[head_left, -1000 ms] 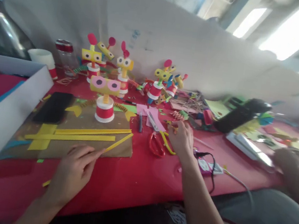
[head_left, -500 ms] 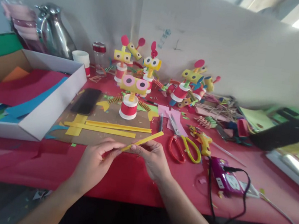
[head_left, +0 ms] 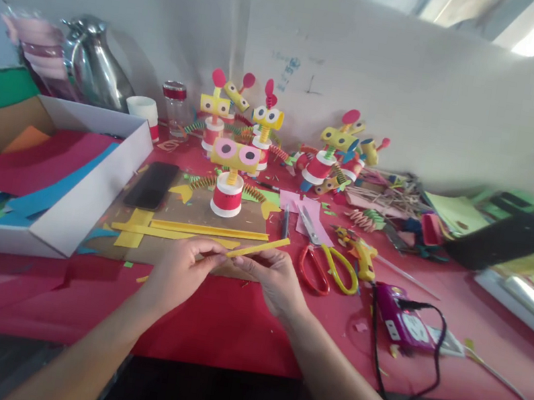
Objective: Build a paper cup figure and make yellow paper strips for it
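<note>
A narrow yellow paper strip (head_left: 262, 247) is pinched between both hands above the front of a cardboard mat (head_left: 194, 216). My left hand (head_left: 183, 273) is closed on its left end. My right hand (head_left: 277, 280) grips it near the middle, and the free end points up to the right. Behind my hands, more yellow strips (head_left: 210, 229) lie on the mat beside a short yellow piece (head_left: 132, 237). A paper-cup figure (head_left: 227, 195) with pink eyes and folded spring arms stands upright beyond them.
Scissors (head_left: 316, 267) lie right of my hands, near a yellow glue gun (head_left: 363, 258) and a purple power strip (head_left: 402, 317) with cables. A box (head_left: 114, 177) of coloured paper stands left, with a phone (head_left: 152, 184) beside it. Several similar figures (head_left: 319, 168) line the back.
The hands and the strip have shifted slightly, and the strip now lies at a flatter angle. Both hands still grip it. The camera view has tilted a little upward.
</note>
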The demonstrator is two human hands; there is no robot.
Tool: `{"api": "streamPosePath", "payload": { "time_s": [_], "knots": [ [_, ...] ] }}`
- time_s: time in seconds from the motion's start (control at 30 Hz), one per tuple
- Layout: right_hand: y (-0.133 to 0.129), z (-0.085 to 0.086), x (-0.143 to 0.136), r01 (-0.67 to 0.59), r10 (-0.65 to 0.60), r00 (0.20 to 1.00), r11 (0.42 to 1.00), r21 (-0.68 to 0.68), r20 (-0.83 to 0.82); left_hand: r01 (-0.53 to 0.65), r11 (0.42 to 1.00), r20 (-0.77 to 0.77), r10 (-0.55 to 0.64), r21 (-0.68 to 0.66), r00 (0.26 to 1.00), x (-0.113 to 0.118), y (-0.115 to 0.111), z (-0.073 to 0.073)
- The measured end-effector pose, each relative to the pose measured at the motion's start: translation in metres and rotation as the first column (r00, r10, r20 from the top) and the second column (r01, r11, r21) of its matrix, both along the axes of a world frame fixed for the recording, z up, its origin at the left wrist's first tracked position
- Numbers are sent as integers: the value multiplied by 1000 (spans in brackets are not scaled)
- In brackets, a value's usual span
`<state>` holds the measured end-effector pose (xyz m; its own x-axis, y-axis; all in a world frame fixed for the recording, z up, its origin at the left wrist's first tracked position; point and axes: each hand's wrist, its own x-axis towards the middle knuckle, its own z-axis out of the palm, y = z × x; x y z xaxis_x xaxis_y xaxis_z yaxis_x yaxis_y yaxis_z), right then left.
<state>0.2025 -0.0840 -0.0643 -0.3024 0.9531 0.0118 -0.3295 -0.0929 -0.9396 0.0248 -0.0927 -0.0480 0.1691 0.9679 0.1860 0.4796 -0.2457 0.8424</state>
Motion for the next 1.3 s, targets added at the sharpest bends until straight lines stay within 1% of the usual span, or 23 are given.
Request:
{"api": "streamPosePath", "payload": {
  "time_s": [0.07,0.17,0.27,0.37,0.47,0.6,0.67,0.73,0.8,0.9,0.97,1.03,1.17,1.3],
  "knots": [
    [5,2,0,8,-8,1000,1000,2,19,12,1000,7,-12,-27,1000,2,5,3],
    [15,5,2,49,-50,997,999,13,50,51,999,32,-51,3,998,6,15,10],
    [27,7,4,68,-70,996,997,37,53,72,997,-28,-71,28,997,9,29,17],
    [35,3,7,73,-77,995,996,56,61,110,994,-107,-109,0,988,8,43,18],
    [36,-5,7,85,-87,995,996,38,51,166,986,-141,-166,-12,976,4,51,14],
    [33,-13,3,43,-44,999,998,-41,-13,173,979,-82,-182,-109,980,3,51,8],
    [32,-15,1,45,-49,998,995,-91,-43,166,974,-66,-178,-152,982,4,49,5],
    [32,-17,-1,62,-72,995,989,-132,-71,158,974,-30,-165,-165,986,5,46,3],
    [31,-18,-2,85,-98,992,984,-158,-75,120,983,13,-120,-135,993,6,44,2],
    [30,-21,-4,122,-133,990,977,-172,-51,46,998,-9,-46,-41,999,7,41,1],
    [29,-22,-5,139,-148,988,976,-168,-40,34,999,-50,-36,-26,998,8,41,2],
    [29,-22,-5,144,-150,988,976,-164,-26,34,998,-59,-38,-56,998,8,41,2],
    [27,-21,-4,119,-118,993,979,-167,11,19,991,-23,-22,-131,999,7,42,0],
    [27,-21,0,97,-100,995,983,-153,-15,34,984,-13,-36,-173,999,7,41,-1]
  ]
}}
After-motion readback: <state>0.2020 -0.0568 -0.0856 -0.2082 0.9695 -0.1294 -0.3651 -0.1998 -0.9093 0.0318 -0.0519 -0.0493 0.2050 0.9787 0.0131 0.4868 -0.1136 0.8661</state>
